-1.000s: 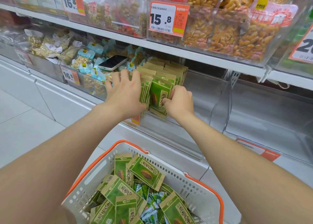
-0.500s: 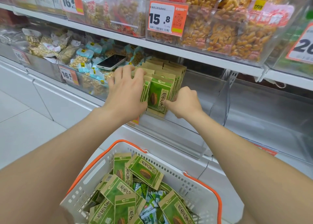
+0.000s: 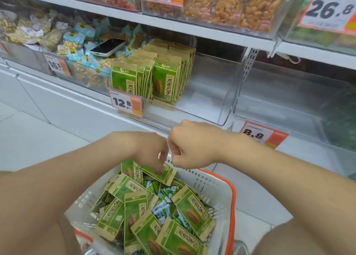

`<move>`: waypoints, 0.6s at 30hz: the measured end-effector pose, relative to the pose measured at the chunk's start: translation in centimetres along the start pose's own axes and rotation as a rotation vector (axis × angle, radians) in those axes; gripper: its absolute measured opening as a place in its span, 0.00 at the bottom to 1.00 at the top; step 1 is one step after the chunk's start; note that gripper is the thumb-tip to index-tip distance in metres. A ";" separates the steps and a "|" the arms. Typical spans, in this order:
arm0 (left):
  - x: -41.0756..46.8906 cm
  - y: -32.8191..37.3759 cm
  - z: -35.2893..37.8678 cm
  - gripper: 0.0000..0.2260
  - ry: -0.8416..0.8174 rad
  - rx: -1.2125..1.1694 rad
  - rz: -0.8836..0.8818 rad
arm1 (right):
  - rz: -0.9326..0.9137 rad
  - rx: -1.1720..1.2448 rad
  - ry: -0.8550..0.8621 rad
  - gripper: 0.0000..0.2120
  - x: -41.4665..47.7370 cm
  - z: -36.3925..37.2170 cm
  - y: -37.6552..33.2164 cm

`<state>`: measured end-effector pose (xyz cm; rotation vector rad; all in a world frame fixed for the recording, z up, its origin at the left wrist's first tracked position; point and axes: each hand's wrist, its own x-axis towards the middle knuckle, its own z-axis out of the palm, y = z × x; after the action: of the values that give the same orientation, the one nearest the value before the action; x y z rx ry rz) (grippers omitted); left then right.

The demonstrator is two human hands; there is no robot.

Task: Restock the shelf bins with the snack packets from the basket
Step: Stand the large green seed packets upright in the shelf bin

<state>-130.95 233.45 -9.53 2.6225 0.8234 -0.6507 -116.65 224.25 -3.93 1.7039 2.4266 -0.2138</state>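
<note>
- Progress, as judged: restocking partly done; two upright rows of green packets (image 3: 165, 79) standing at the left of the clear shelf bin (image 3: 221, 100), behind the 12.8 price tag (image 3: 126, 103), with room for more to their right.
- Left to do: many loose packets (image 3: 192, 210) of the same kind piled in the basket (image 3: 217, 187), over smaller blue-green sachets (image 3: 163, 210).
- Left hand (image 3: 150, 148): above the far end of the basket, fingers pointing down onto the topmost packet (image 3: 163, 174); touching or pinching, impossible to tell through the blur.
- Right hand (image 3: 192, 148): just beside the left, fingers curled, nothing visible in them.
- Step in hand, probably: picking up the next packets for the bin.
- Phone (image 3: 107, 46): lying on the snacks in the neighbouring bin.
</note>
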 end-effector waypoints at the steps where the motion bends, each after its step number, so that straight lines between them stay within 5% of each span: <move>1: 0.8 0.5 1.1 0.11 -0.076 0.037 -0.016 | -0.012 -0.026 -0.060 0.09 -0.2 1.0 -0.1; 4: 3.7 1.7 5.4 0.17 -0.243 0.150 -0.004 | -0.006 -0.094 -0.165 0.14 -1.0 3.0 0.0; 9: 6.0 3.4 12.9 0.10 -0.394 0.183 0.050 | 0.022 -0.090 -0.257 0.15 -2.2 5.5 0.6; 11: 5.9 4.6 15.0 0.15 -0.446 0.163 0.096 | 0.034 -0.087 -0.307 0.16 -2.5 6.3 0.6; 14: 5.3 6.0 17.4 0.25 -0.449 0.144 0.127 | 0.036 -0.094 -0.350 0.15 -2.8 7.1 0.4; 18: 5.0 6.7 19.4 0.24 -0.356 0.246 0.132 | 0.045 -0.110 -0.372 0.14 -3.0 7.5 0.3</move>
<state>-129.59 222.32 -27.48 2.6231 0.4855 -1.2009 -114.93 220.02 -10.55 1.5138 2.0889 -0.3500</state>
